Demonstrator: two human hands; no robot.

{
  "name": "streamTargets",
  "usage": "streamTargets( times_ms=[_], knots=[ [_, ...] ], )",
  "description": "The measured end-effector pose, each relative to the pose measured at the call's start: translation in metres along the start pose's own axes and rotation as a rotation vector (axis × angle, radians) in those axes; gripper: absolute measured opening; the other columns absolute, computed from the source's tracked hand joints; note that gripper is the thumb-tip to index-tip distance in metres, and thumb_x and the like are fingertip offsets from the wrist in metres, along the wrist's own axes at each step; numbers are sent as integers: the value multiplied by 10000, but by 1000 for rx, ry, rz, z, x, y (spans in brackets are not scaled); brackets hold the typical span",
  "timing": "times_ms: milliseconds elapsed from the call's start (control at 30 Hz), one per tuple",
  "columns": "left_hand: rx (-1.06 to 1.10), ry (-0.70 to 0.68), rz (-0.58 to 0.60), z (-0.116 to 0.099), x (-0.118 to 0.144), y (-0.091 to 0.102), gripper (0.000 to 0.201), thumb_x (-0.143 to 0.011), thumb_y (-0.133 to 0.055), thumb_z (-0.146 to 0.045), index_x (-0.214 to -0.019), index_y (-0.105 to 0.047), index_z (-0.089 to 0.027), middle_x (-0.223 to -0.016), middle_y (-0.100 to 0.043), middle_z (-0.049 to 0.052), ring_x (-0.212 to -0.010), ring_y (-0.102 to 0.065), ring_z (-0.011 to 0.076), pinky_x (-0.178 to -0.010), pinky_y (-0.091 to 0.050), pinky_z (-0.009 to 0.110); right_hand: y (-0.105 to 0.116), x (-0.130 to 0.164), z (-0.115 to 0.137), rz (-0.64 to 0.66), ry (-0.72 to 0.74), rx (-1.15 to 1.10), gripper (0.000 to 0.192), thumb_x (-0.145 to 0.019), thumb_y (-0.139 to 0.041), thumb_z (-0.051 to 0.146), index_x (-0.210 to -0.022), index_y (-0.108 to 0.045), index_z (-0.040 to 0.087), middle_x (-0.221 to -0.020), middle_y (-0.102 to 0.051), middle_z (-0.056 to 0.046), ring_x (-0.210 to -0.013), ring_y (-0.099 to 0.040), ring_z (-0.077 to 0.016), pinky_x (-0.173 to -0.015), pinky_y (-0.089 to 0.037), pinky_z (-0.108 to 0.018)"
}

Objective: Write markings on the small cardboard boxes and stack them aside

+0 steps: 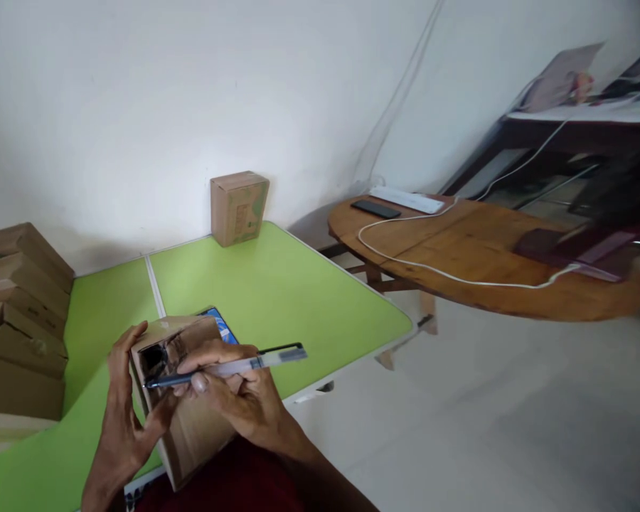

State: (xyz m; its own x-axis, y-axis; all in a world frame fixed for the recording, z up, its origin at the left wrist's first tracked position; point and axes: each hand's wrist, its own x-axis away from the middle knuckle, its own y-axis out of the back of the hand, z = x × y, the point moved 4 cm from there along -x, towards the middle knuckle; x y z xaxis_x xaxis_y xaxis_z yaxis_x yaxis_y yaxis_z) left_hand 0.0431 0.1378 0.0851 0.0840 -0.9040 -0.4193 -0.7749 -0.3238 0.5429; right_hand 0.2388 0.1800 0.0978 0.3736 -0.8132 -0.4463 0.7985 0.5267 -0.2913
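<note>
Head view: a green counter [320,306] carries brown cartons [26,348] along its left side. At its near edge is a tilted cardboard box [200,434] with a dark opening [154,357] in one end; a lone carton [237,213] stands farther back. The left hand [125,434] grasps the box's end, fingers spread; the right hand [250,398] has its fingers clasped around a pen [232,367].

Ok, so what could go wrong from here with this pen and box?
The pen in the right hand could slip on the cardboard box and poke the left hand, whose thumb is near the tip. It might also drop into the dark opening nearby. And the box appears to jut over the edge of the green table, so it could tip if the left hand loosens.
</note>
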Motion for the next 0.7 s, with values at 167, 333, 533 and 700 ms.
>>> streamTargets(
  times_ms=[167,333,533,700],
  knots=[
    [1,-5,-2,0,3,-1,777,-984,-775,-532,-1677,-433,-448,-1670,-530,121,-1539,-519,426,-1254,-419,775,3,-1,3,25,-3,128,288,-1105,-714,502,-1159,-854,256,-1091,-838,-75,-871,-779,-205,-757,-655,-316],
    [-3,-3,-10,1,4,-2,762,-998,-753,-531,-1682,-430,-440,-1675,-533,122,-1539,-522,416,-1253,-432,761,3,-2,8,40,-9,181,225,-1098,-719,437,-1102,-847,252,-968,-808,-49,-808,-759,-186,-699,-612,-288],
    [24,18,-9,4,6,3,724,-1033,-700,-514,-1692,-439,-366,-1704,-520,144,-1582,-495,395,-1295,-418,690,13,0,4,-38,-5,274,194,-1076,-701,370,-1002,-819,234,-892,-774,-43,-672,-675,-154,-553,-533,-242],
    [67,86,48,10,7,5,756,-1018,-734,-507,-1699,-416,-430,-1753,-474,103,-1619,-462,383,-1320,-390,679,24,-8,5,-197,9,234,292,-1077,-719,487,-936,-740,232,-739,-710,-1,-585,-641,-140,-509,-505,-222]
  ],
)
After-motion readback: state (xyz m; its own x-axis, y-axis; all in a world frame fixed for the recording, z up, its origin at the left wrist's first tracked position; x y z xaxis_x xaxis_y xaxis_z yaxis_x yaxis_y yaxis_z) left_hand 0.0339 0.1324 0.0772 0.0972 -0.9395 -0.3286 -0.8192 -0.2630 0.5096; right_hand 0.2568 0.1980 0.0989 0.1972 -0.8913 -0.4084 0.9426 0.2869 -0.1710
